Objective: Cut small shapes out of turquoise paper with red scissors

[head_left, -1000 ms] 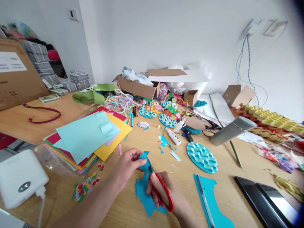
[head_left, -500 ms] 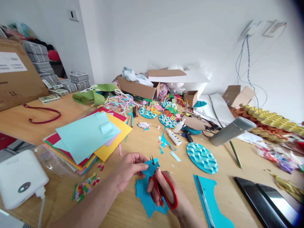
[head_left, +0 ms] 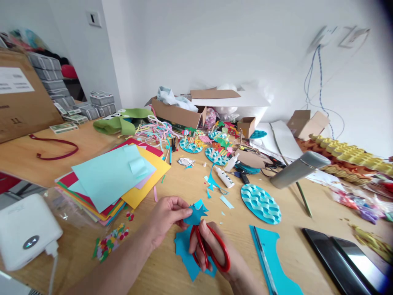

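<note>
Between thumb and fingers, my left hand (head_left: pixel 172 217) pinches a small blue paper piece (head_left: pixel 196 214) with a jagged, pointed outline. My right hand (head_left: pixel 211 246) is closed round the red handles of the scissors (head_left: pixel 224 250). The blades are mostly hidden at the paper, with dark tips showing near its upper left edge. Below both hands, a larger blue sheet with jagged edges (head_left: pixel 188 262) lies on the table, partly covered by my right hand.
Coloured paper sheets (head_left: pixel 101 176) are stacked left. A wavy-patterned blue oval (head_left: pixel 260 204), a glue bottle (head_left: pixel 225 178) and a grey flask (head_left: pixel 299 170) stand or lie beyond and right. Another blue sheet (head_left: pixel 276 262) and black devices (head_left: pixel 340 262) lie right.
The small blue paper has turned and more of its points show. The scissors have shifted, with less of the blades visible above the paper.
</note>
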`<state>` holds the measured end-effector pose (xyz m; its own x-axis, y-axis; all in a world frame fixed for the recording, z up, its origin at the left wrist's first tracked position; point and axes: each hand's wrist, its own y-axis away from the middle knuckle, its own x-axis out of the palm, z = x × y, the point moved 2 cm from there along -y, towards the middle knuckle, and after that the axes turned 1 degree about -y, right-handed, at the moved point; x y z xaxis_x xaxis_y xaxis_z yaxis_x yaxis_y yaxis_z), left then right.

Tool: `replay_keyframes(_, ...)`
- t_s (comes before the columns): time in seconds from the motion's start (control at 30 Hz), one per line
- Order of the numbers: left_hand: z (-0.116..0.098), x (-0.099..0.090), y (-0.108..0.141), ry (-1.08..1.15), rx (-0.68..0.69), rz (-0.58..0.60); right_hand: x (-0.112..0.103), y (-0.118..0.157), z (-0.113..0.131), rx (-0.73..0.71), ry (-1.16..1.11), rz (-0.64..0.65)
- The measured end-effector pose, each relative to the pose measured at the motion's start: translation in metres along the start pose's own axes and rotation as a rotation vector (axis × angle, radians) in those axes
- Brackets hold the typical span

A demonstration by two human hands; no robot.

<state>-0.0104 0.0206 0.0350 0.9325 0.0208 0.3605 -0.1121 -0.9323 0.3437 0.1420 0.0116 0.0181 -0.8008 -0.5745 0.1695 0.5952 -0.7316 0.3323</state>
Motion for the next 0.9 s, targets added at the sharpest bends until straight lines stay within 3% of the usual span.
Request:
replay_keyframes(0.57, -0.0084, 0.0042, 0.0037, -0.16, 0.073, -0.072, -0.0014, 0.003, 0.0034, -0.028, 0.074, 0.02)
replay_keyframes(0.9, -0.0009, 0.0018, 0.0012, -0.158, 0.113, -0.061, -0.0024, 0.003, 0.0015, -0.021, 0.05, 0.01)
